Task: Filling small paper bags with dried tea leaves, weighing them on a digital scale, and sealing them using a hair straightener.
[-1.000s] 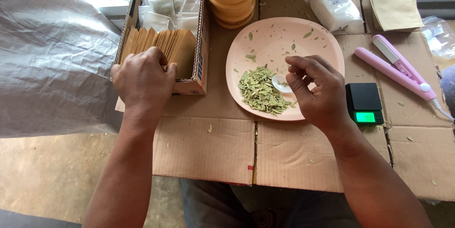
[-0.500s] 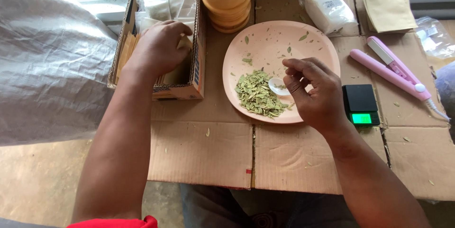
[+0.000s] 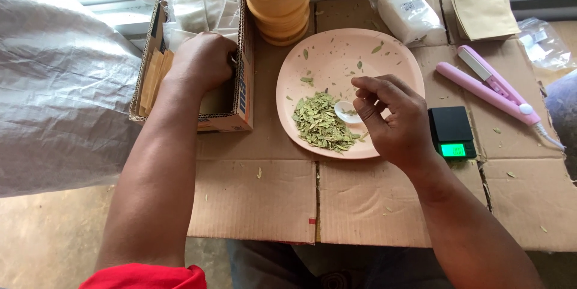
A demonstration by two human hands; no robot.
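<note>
The left hand [image 3: 201, 60] reaches into the cardboard box [image 3: 243, 94], fingers curled among paper bags [image 3: 151, 79]; grip hidden. The right hand [image 3: 390, 121] pinches a small white spoon [image 3: 347, 110], its bowl beyond the fingertips beside the dried leaves [image 3: 318, 124] on the pink plate [image 3: 336, 48]

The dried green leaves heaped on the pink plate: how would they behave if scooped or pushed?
The dried leaves look thin and curled, so probably very light and brittle. They lie loose, with bits strewn over the pink plate and cardboard, so a push would likely scatter them. The white spoon in the right hand suits them.
</note>
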